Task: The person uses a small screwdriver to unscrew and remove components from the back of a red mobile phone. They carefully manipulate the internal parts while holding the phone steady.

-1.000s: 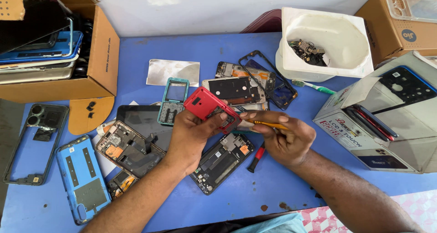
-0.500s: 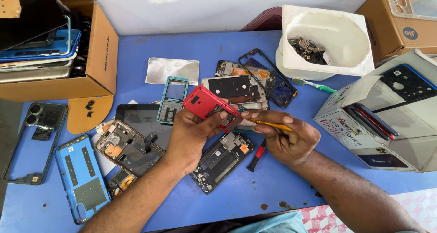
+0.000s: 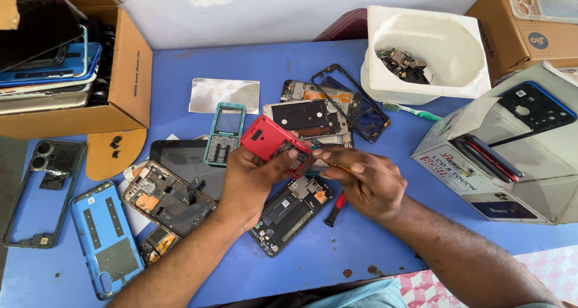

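My left hand [image 3: 253,178] grips a small red phone body [image 3: 270,139], tilted, above the blue table [image 3: 385,248]. My right hand [image 3: 364,178] holds a thin yellow-handled tool [image 3: 342,169] with its tip at the red phone's right end. Under my hands lies an opened dark phone chassis [image 3: 288,210] with boards exposed. A red-handled tool [image 3: 335,208] rests on the table just below my right hand.
Phone frames and back covers lie scattered: a teal keypad frame [image 3: 224,132], a blue back cover [image 3: 105,239], a dark frame [image 3: 39,190]. A white tub [image 3: 445,79] holds small parts. Cardboard boxes [image 3: 129,85] stand left and right; a green toothbrush [image 3: 412,110] lies near the tub.
My right hand has shifted slightly left, bringing the tool tip closer to the red phone. The left hand keeps its grip with little movement.
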